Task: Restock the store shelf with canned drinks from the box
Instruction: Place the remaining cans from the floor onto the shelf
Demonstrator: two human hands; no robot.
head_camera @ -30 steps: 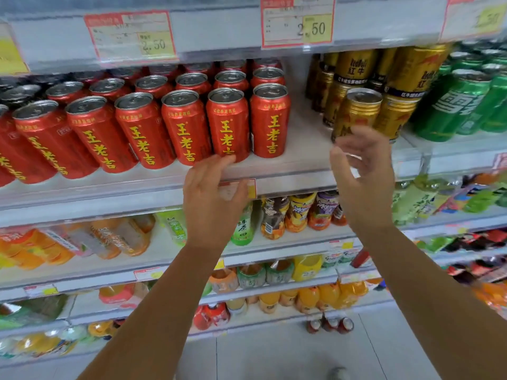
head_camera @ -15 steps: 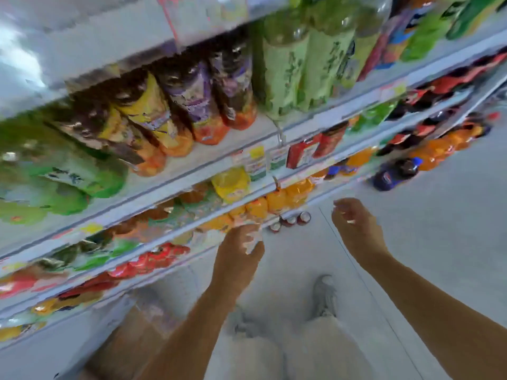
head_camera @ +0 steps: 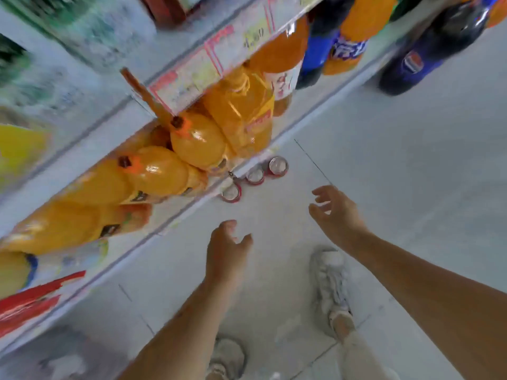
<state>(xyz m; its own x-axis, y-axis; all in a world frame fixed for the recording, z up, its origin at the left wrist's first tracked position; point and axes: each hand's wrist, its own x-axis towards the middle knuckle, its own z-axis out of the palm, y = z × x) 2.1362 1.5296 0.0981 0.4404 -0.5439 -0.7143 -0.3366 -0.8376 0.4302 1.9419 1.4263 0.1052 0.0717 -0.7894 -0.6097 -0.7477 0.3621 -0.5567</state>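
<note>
Three red cans [head_camera: 255, 176]; labels too blurred.

A shop aisle: stocked shelves [head_camera: 131, 111] up and left of the left hand [head_camera: 227, 250] carry price tags [head_camera: 189, 80] on their edges, orange drink bottles [head_camera: 197, 141] beneath, and cola bottles [head_camera: 428, 56] far beyond the right hand [head_camera: 337, 215].
</note>
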